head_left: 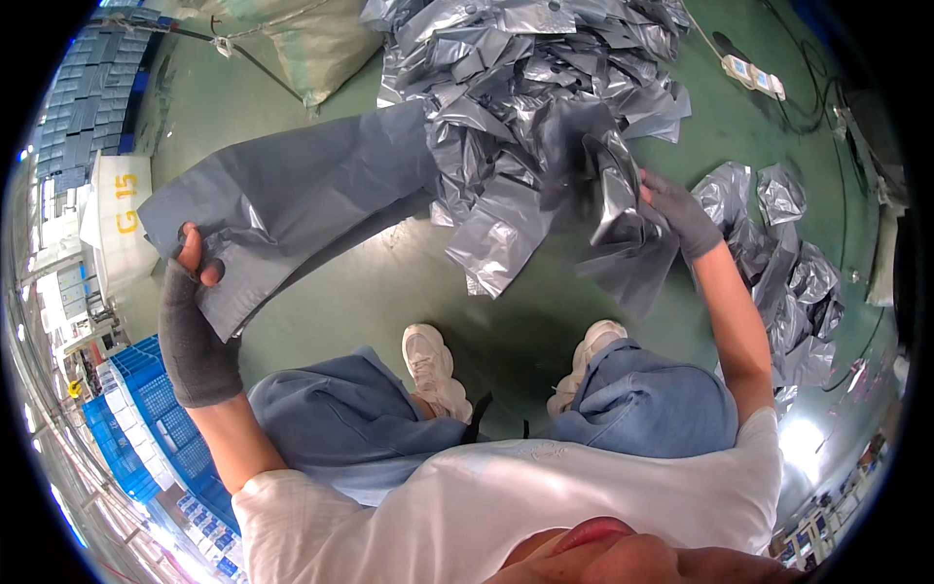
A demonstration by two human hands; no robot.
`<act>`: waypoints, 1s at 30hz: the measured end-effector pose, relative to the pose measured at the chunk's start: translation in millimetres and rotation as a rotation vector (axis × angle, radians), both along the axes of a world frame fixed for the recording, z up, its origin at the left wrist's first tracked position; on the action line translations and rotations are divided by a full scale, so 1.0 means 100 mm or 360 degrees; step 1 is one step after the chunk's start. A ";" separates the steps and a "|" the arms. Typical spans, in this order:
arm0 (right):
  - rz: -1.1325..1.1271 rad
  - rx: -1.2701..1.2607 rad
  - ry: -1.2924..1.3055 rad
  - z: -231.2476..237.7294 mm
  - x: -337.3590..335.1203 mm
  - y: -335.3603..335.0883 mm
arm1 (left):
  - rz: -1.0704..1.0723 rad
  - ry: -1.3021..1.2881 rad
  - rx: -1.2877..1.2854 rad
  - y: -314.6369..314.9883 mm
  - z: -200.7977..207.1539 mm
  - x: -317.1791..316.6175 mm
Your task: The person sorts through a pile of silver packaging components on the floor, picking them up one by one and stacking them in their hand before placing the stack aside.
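A long grey plastic bag (282, 195) stretches from my left hand to the heap at the far middle. My left hand (193, 282), in a dark grey fingerless glove, pinches the bag's near end, where a hole shows by the fingers. My right hand (678, 212), gloved the same way, is closed on a crumpled grey plastic bag (623, 209) at the heap's right edge. Parts of that bag are blurred, and some of the right fingers are hidden behind it. The heap of grey plastic bags (535, 73) lies loosely piled on the floor.
More grey bags (800, 292) lie on the green floor (341, 311) at right. A white power strip (752, 77) and cables sit far right. A pale woven sack (311, 49) stands far left, a white bin (122, 219) and blue crates (175, 409) at left. My shoes (433, 370) are below.
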State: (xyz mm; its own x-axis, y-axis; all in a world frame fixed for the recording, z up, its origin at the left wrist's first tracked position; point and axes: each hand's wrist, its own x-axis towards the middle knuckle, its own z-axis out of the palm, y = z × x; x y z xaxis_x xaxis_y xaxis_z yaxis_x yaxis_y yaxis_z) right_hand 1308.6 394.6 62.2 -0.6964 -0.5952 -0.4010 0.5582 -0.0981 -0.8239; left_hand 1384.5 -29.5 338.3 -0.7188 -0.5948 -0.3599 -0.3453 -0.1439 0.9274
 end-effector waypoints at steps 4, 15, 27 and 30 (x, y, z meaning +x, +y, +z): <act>0.0094 0.1276 0.0782 -0.71 0.07 0.43 | -0.0031 -0.0032 0.0068 -0.04 0.03 0.01; 0.0246 0.1710 0.2567 0.05 -0.21 -0.73 | -0.0169 -0.0144 0.0044 0.07 -0.01 0.02; -0.0138 0.0641 0.0954 0.47 -0.32 -0.11 | -0.0222 -0.0106 0.0173 -0.01 0.01 0.20; -0.0676 0.0640 0.1132 0.32 -0.46 -0.10 | -0.0460 -0.0040 0.0320 0.03 -0.01 0.16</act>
